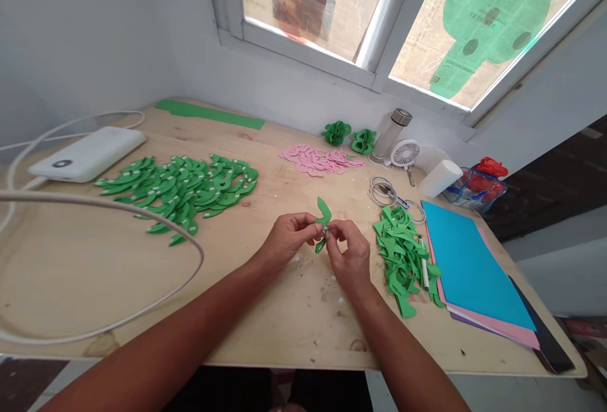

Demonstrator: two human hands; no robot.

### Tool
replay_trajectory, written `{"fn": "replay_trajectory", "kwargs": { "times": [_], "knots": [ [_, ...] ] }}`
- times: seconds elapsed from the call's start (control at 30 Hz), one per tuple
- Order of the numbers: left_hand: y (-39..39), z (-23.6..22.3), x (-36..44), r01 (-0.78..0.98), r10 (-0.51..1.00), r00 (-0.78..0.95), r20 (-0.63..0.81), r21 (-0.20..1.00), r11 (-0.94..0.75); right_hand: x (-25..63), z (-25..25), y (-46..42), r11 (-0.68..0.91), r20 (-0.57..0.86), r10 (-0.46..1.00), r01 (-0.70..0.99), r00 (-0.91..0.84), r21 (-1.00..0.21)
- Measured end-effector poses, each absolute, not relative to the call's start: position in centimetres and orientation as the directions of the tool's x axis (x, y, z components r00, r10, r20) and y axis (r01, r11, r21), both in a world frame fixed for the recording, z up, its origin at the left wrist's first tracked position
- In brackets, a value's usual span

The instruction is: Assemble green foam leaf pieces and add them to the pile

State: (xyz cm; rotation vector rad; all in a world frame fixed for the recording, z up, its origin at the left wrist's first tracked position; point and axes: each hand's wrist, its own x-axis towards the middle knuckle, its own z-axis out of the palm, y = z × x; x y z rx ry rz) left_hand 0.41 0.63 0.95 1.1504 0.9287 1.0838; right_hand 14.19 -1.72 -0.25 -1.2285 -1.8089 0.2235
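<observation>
Above the middle of the table, both hands hold one curved green cutout (324,210), which looks like foam or paper. My left hand (294,235) pinches it from the left. The fingertips of my right hand (349,249) are closed on it from the right, near a small white patch. To the left lies a wide pile of green cutouts (190,187), many with white bits stuck on them. A second heap of green pieces (401,251) is right of my right hand, with a white pen (424,265) on it.
Pink cutouts (320,159) and two green ruffled shapes (336,133) lie toward the wall. Tape rolls (383,191), a bottle (392,134) and a small fan (405,153) stand back right. Blue sheets (477,263) are stacked right. A white power bank (90,153) and looping cable (202,254) occupy the left.
</observation>
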Motion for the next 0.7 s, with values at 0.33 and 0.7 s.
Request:
{"fn": "replay_trajectory", "kwargs": {
  "times": [0.33, 0.7],
  "knots": [
    [0.62, 0.44, 0.54, -0.141, 0.98, 0.191, 0.052, 0.99, -0.025, 14.04, -0.4, -1.67, 0.397, 0.494, 0.87, 0.587, 0.005, -0.705],
    [0.12, 0.52, 0.39, 0.217, 0.928, 0.173, 0.331, 0.906, -0.364, 13.93, -0.68, -0.9, 0.123, 0.146, 0.986, 0.237, 0.079, -0.964]
  ]
}}
